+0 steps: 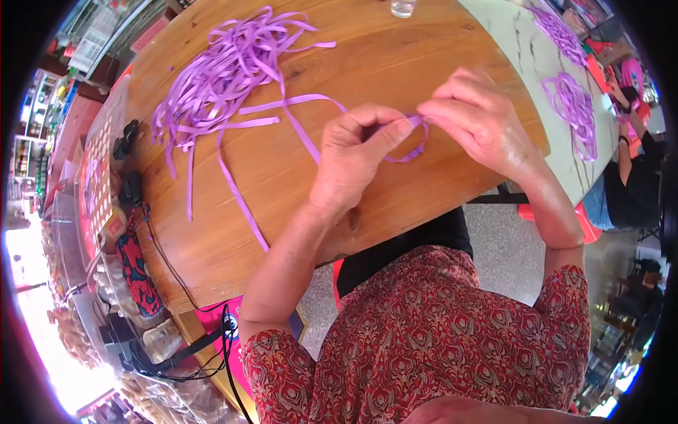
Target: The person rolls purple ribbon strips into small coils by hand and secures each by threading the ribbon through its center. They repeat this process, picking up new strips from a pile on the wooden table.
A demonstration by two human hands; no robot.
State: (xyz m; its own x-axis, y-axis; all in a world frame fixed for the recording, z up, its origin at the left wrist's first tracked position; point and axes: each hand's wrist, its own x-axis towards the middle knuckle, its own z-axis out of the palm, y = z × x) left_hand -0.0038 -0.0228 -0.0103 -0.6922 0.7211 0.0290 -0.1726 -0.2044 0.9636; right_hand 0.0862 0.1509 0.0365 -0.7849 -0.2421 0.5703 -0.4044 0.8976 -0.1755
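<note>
My left hand (pixel 353 159) and my right hand (pixel 477 116) meet over the round wooden table (pixel 395 63). Both pinch one thin purple ribbon strip (pixel 304 134) between thumb and fingertips, where it curls into a small loop (pixel 413 148) between the two hands. The strip's long tail runs left across the wood and down toward the table's near edge. A loose heap of purple ribbon strips (pixel 226 71) lies at the far left of the table, apart from my hands.
A clear glass (pixel 403 7) stands at the table's far edge. A pale marble table (pixel 537 63) to the right carries more purple ribbon (pixel 573 106), with another person (pixel 628 177) seated beside it. Black cables (pixel 176 275) and small dark objects (pixel 127 138) crowd the left edge.
</note>
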